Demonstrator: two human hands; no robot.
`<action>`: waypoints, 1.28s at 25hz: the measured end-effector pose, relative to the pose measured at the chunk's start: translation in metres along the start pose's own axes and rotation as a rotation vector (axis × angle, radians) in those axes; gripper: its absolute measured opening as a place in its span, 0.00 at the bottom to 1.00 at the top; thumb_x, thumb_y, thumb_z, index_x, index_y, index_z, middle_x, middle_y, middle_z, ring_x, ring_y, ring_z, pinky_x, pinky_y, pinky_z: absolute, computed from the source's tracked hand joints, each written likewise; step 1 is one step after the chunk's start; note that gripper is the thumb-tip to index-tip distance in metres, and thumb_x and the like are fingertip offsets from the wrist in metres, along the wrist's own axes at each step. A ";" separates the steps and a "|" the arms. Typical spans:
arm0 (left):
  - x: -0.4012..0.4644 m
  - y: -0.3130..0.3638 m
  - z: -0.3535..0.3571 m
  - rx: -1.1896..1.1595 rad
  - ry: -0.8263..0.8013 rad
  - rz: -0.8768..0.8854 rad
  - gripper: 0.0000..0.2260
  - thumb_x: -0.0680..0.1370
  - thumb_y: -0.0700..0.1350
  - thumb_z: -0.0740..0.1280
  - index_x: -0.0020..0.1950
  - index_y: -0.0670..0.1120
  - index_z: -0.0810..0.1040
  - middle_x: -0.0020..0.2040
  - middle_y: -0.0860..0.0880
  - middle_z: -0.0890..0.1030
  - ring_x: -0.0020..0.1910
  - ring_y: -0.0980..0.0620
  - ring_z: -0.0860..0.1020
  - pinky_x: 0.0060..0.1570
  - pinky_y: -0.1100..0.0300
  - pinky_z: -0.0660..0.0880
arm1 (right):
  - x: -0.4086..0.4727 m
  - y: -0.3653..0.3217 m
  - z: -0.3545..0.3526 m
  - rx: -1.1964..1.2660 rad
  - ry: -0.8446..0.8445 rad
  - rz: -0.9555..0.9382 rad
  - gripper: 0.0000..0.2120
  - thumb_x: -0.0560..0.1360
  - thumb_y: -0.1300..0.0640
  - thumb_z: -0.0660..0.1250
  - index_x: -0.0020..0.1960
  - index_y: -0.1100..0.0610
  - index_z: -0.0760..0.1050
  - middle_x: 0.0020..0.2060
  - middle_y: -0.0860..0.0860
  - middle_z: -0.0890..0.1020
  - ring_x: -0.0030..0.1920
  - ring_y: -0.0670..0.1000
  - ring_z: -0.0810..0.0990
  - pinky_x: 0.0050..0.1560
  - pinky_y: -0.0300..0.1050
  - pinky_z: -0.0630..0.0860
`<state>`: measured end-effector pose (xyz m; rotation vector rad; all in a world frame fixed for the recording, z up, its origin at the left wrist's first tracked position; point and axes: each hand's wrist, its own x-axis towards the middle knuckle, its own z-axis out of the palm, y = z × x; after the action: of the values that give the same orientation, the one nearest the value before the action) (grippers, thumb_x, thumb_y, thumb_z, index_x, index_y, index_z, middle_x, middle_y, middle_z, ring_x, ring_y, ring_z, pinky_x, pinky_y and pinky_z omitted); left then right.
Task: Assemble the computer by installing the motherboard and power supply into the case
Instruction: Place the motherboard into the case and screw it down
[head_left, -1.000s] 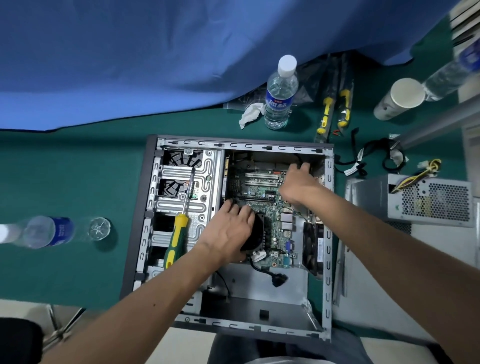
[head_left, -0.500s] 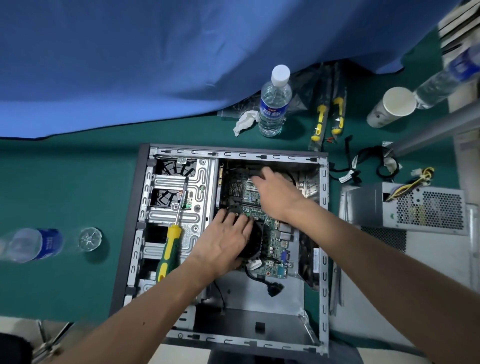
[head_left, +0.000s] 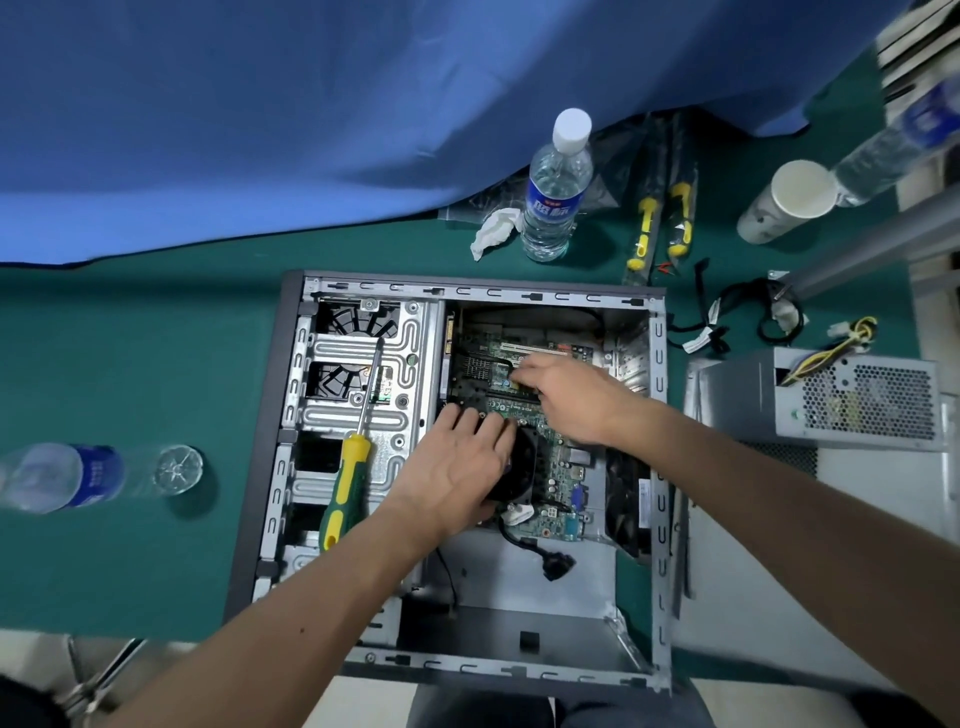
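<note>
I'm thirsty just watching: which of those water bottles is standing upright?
The capped water bottle beyond the computer case, beside the crumpled tissue. The bottle at left lies on its side.

case (head_left: 291, 415): open, flat on its side on my green mat
motherboard (head_left: 558, 467): green, inside the case, seated I think
power supply (head_left: 862, 397): grey box, outside, just right of the case

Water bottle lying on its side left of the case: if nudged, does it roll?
Likely yes: the bottle lies on its side on the green mat, round body free of the case. It looks clear and mostly empty, so probably light. The mat may damp the roll somewhat.
</note>
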<state>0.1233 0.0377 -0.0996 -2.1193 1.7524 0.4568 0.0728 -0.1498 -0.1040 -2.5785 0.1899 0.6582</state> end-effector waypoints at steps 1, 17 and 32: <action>0.000 0.001 -0.002 0.002 -0.003 0.000 0.42 0.72 0.64 0.69 0.76 0.40 0.60 0.59 0.43 0.74 0.53 0.42 0.73 0.58 0.46 0.65 | -0.006 0.001 -0.001 0.011 -0.044 0.020 0.30 0.75 0.73 0.58 0.74 0.54 0.68 0.68 0.49 0.72 0.67 0.53 0.71 0.69 0.51 0.70; 0.007 0.006 -0.008 0.016 -0.068 0.010 0.40 0.73 0.63 0.69 0.74 0.38 0.63 0.60 0.42 0.73 0.55 0.42 0.71 0.60 0.45 0.67 | -0.028 0.012 -0.018 -0.545 0.069 0.203 0.14 0.77 0.60 0.59 0.61 0.60 0.73 0.52 0.57 0.80 0.51 0.55 0.77 0.41 0.47 0.71; 0.007 0.002 -0.005 -0.036 -0.023 0.007 0.37 0.71 0.66 0.68 0.69 0.41 0.67 0.57 0.43 0.73 0.54 0.43 0.72 0.59 0.44 0.66 | -0.002 -0.006 -0.022 -0.133 0.022 0.400 0.07 0.77 0.62 0.61 0.50 0.64 0.77 0.39 0.54 0.81 0.40 0.55 0.80 0.41 0.46 0.80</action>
<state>0.1230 0.0293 -0.0984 -2.1248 1.7523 0.5162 0.0819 -0.1544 -0.0836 -2.6982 0.7046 0.8055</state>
